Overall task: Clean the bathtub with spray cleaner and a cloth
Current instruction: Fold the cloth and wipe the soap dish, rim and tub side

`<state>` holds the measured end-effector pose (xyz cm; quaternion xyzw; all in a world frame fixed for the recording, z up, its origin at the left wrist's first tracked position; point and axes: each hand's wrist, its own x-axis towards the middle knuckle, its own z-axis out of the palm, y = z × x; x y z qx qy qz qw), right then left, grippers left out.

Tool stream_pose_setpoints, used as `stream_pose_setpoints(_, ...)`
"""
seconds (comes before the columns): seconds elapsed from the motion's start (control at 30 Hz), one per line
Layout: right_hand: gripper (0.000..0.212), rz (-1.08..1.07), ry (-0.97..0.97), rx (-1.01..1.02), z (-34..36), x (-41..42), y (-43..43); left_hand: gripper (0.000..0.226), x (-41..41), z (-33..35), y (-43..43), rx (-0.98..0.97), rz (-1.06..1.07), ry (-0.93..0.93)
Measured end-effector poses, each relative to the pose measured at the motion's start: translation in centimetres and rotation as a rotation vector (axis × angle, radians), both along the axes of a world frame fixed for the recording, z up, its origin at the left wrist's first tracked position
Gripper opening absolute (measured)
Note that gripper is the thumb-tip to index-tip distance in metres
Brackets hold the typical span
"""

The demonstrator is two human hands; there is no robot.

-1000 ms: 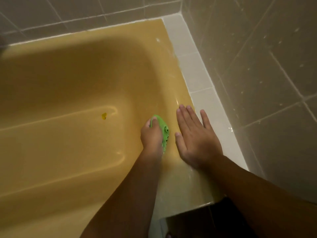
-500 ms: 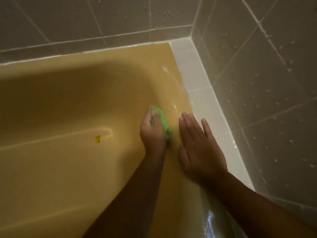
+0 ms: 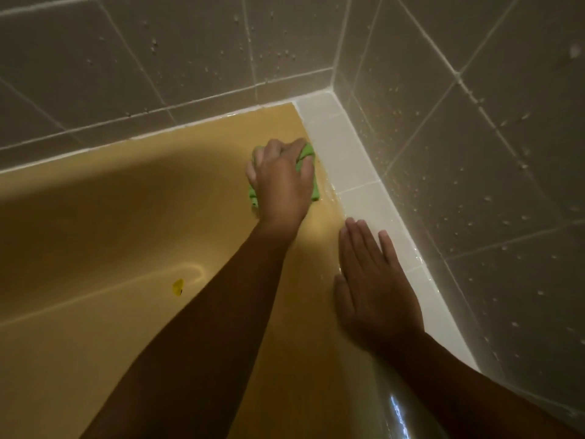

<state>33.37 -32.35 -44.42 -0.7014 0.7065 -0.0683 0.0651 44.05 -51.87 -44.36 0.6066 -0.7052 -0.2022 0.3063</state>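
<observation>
Green cloth [image 3: 314,191] shows at the edges of our left hand [image 3: 281,182], which lies knuckles-up on the tub's [image 3: 126,217] yellow rim near the far corner. Our left arm runs out long and straight from the lower left, crossing over the basin. The fingers are curled down over the bunched cloth and the thumb is tucked along its left side, so the cloth is gripped and pressed against the rim. It peeks out past the fingertips, just beside the white ledge [image 3: 345,153], and again under the heel of the hand. We cannot tell whether the cloth touches the ledge itself.

Our right hand [image 3: 373,286] lies nearer to us, palm down on the same rim, its arm coming in from the lower right. Its fingers are straight and close together, pointing towards the corner, and they hold nothing. The outer fingers lie over the seam where the yellow meets the ledge. The two hands are apart, with wet, shiny rim between them.

Droplets dot the grey wall tiles [image 3: 474,153] above the ledge. A small yellow scrap [image 3: 178,286] lies on the tub floor, left of our left forearm.
</observation>
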Motion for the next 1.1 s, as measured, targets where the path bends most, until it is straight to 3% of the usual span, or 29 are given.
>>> stream_pose_setpoints(0.2,0.068,-0.049,0.016,-0.005,0.3,-0.2,-1.1,0.034,4.1,-1.2,5.8,-0.18,-0.543,-0.08)
stream_pose_setpoints(0.4,0.072,-0.009,0.06,0.036,0.5,-0.5,-3.4,0.038,0.0,1.0,-5.4,-0.048,-0.05,-0.223)
stream_pose_setpoints(0.53,0.068,-0.035,0.053,0.016,0.6,-0.8,-4.5,0.027,1.5,0.6,1.5,-0.092,-0.481,-0.14)
stream_pose_setpoints(0.6,0.068,-0.027,0.069,0.027,0.8,-0.9,-5.0,0.026,4.0,0.4,0.6,-0.123,-0.596,-0.138)
stream_pose_setpoints(0.73,0.071,-0.021,0.085,0.073,0.7,-1.1,-6.3,0.031,2.1,1.3,-7.5,-0.092,-0.224,-0.225)
stream_pose_setpoints(0.8,0.071,-0.032,0.085,0.074,0.6,-1.0,-6.8,0.031,0.1,1.7,-6.6,-0.051,-0.13,-0.253)
stream_pose_setpoints(0.93,0.075,-0.028,0.073,0.05,0.8,-1.1,-6.7,0.028,2.1,0.6,2.6,-0.107,-0.464,-0.161)
stream_pose_setpoints(1.0,0.078,-0.031,0.077,0.07,0.9,-1.2,-6.8,0.029,4.0,0.1,1.3,-0.125,-0.554,-0.154)
stream_pose_setpoints(1.1,0.079,-0.032,0.072,0.074,0.7,-1.1,-7.1,0.032,3.2,0.7,-5.9,-0.125,-0.292,-0.21)
